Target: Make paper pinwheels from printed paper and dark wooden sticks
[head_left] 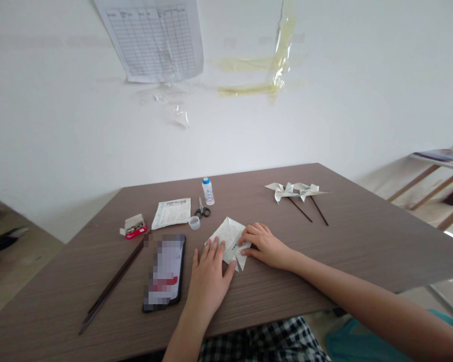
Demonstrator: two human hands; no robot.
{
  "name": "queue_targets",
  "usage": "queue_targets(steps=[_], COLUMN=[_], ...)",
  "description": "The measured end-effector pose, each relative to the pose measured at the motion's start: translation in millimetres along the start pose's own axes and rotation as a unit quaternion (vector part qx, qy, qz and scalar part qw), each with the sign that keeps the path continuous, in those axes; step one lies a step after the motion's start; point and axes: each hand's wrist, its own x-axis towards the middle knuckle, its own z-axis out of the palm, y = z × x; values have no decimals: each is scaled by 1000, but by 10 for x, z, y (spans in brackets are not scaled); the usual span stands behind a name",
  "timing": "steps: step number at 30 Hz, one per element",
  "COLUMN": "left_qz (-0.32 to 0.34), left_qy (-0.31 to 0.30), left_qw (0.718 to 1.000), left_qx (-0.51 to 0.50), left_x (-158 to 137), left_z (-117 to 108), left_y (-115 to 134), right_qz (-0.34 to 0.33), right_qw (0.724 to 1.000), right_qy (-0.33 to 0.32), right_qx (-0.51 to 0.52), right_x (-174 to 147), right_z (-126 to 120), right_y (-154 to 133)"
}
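A square of printed paper (229, 232), cut in from its corners, lies on the table in front of me. My left hand (210, 269) rests flat with fingers spread over the paper's left and lower edge, pressing it down. On the right side of the paper, my right hand (263, 245) has its fingers bent and its thumb drawn in, closed on a flap there. Part of the paper is hidden beneath both hands. Two paper pinwheels on dark sticks (284, 191) lie at the back right.
Beside my left hand lies a phone (166, 274), with dark sticks (115, 281) further left. Behind are a small red-and-white box (134, 227), a stack of printed paper (172, 212), scissors (201, 211), a clear cap (194, 222) and a blue-capped bottle (208, 192).
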Motion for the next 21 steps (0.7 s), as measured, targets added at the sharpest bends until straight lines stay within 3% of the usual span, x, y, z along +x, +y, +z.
queue_targets(steps=[21], left_qz=[39], left_qy=[51], left_qw=[997], left_qx=[-50], left_x=[57], left_z=[-46], left_y=[68], right_qz=[-54], right_qw=[996], right_qy=[36], right_qx=[62], right_x=[13], right_z=[92], right_y=[129])
